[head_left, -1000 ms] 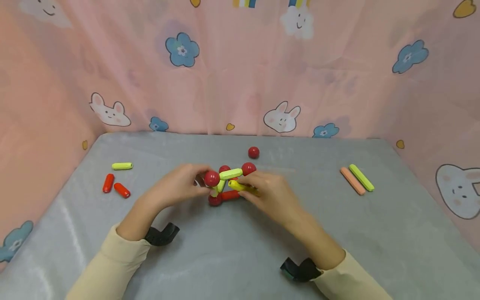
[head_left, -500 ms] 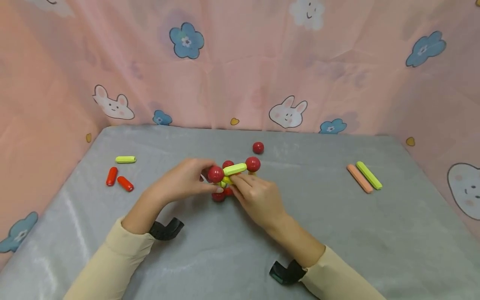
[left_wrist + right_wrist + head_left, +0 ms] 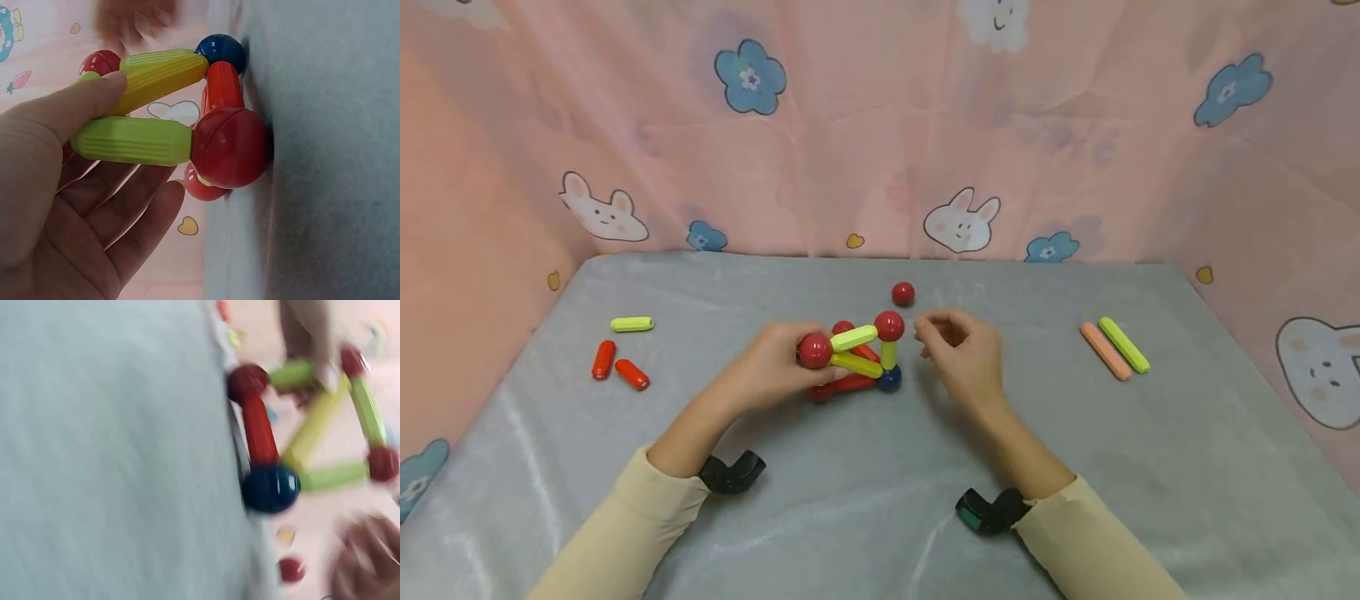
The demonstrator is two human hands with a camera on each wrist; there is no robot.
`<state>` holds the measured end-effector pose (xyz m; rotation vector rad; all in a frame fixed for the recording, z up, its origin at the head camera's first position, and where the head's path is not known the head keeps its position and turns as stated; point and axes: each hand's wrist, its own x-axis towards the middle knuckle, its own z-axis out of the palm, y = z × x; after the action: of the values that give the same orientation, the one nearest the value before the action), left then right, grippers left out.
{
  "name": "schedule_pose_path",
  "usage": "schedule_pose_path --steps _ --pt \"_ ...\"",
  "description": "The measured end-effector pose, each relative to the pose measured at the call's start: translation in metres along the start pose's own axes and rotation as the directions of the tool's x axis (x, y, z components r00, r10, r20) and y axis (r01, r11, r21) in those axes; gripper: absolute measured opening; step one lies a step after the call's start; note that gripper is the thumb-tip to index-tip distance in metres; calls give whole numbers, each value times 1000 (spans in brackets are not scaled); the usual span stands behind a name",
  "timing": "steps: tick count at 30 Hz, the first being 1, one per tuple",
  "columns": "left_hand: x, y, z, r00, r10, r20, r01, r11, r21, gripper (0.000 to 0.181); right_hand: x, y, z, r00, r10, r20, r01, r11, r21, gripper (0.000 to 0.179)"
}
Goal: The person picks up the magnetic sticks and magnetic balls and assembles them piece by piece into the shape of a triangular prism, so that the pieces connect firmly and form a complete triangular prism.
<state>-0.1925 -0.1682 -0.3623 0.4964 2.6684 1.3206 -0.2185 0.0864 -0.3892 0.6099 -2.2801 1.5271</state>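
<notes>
Ball-and-stick toy pieces form a small frame (image 3: 853,337) at mid-table, with light green and red rods between red balls. A yellow rod (image 3: 859,365) slants across its front side to a dark blue ball (image 3: 890,379) at the lower right corner. My left hand (image 3: 767,362) grips the frame at its left end, near the upper red ball (image 3: 815,350). The left wrist view shows that thumb on the yellow rod, with the other fingers behind. My right hand (image 3: 962,354) hovers just right of the frame, fingers loosely curled around nothing; it blurs in the right wrist view.
A loose red ball (image 3: 903,293) lies behind the frame. To the left are a short green rod (image 3: 632,324) and two red rods (image 3: 603,360). A longer orange rod (image 3: 1105,351) and green rod (image 3: 1124,344) lie at the right. A pink printed curtain (image 3: 850,142) closes off the back.
My right hand carried the yellow rod into the frame, let go of it there and drew back to the right. My left hand has kept its grip on the frame.
</notes>
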Motion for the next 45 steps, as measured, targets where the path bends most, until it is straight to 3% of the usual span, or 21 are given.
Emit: schedule_pose_path --steps 1,3,5,7,12,18,24,29,38,45 --pt "0 0 0 1000 4 4 -4 1000 -1 19 0 5 -2 988 107 112 -111 994 22 19" --pt "-1 0 1 1000 8 9 -8 1000 -3 20 -2 13 -4 917 216 336 -232 973 7 35" --pt "-2 1 1 1000 14 13 -14 1000 -4 21 -5 20 -3 848 222 481 -239 971 -25 47" --pt "-2 1 1 1000 20 12 -20 1000 -4 24 -7 24 0 828 182 531 -203 979 -19 48" --pt "-2 4 3 999 22 27 -22 1000 -9 27 -9 27 4 859 124 497 -174 983 56 31" --pt "0 6 10 999 36 17 -36 999 -2 30 -8 30 2 876 104 470 -184 975 126 33" --pt "-2 12 15 999 42 16 -42 999 7 30 -7 32 -1 870 132 475 -222 965 139 34" --pt "-5 15 16 999 33 2 -33 999 27 27 -6 30 -1 866 123 485 -206 971 121 33" --pt "-10 22 22 1000 17 -25 -16 998 63 25 -7 27 -2 841 177 511 -269 957 111 28" --pt "-11 28 24 999 0 -45 4 996 90 23 -5 28 -3 842 159 515 -234 969 83 25"
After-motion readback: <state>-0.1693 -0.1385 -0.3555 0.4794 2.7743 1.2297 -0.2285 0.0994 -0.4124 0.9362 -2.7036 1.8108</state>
